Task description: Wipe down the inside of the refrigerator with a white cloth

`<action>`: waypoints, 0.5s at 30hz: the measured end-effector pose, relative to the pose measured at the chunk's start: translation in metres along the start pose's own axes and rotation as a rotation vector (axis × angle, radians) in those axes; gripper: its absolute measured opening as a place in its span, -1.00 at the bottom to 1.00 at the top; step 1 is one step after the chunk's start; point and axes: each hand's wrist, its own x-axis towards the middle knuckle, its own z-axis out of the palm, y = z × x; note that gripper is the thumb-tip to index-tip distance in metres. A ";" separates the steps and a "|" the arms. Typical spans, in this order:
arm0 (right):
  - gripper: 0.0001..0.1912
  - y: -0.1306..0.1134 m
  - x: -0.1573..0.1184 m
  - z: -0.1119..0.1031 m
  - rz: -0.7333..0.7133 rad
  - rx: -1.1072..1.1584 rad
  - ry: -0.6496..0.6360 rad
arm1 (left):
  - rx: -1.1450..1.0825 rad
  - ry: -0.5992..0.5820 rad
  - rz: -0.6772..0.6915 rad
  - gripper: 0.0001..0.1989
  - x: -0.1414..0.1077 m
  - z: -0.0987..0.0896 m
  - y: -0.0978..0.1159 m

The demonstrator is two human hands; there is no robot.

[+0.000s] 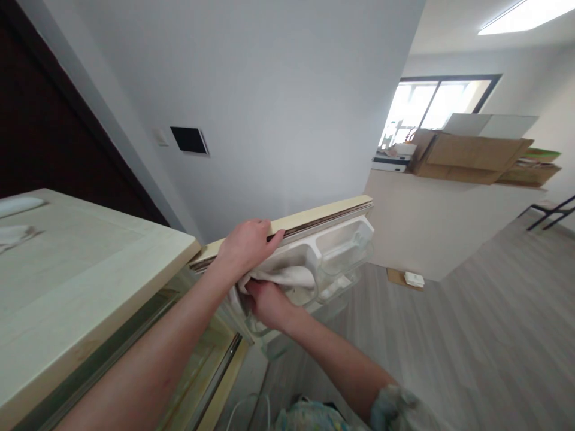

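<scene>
An old cream refrigerator [103, 263] stands at the left with its door [323, 216] swung open. My left hand [246, 246] lies over the door's top edge, its fingers curled round it. Below it, my right hand [272, 305] is closed on a white cloth [290, 276] and reaches into the upper white door shelf [344, 239]. The cloth bunches at the fingers, and its loose end spreads across the shelf's left compartment. Part of the right hand's fingers is hidden by the cloth. Clear plastic bins [335, 287] line the inner side of the door.
On the refrigerator top lie a white rounded object [20, 206] and a crumpled white cloth or tissue [15, 235]. A grey wall with a black panel [189, 139] rises behind the door. Cardboard boxes [471, 157] sit on a half wall at the right. Grey wood flooring [449, 347] extends below.
</scene>
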 end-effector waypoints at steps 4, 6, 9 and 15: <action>-0.68 0.007 -0.005 -0.017 0.109 -0.107 -0.071 | 0.017 0.014 -0.007 -0.48 -0.001 0.002 0.001; -0.65 0.020 -0.013 -0.033 0.260 -0.175 0.002 | 0.012 0.019 -0.004 -0.48 -0.001 0.002 0.001; -0.64 0.031 -0.019 -0.044 0.361 -0.268 0.090 | 0.008 0.022 -0.005 -0.46 0.001 0.003 0.002; -0.72 0.017 -0.004 -0.014 0.005 -0.172 -0.216 | 0.011 0.020 -0.023 -0.45 0.003 0.003 0.002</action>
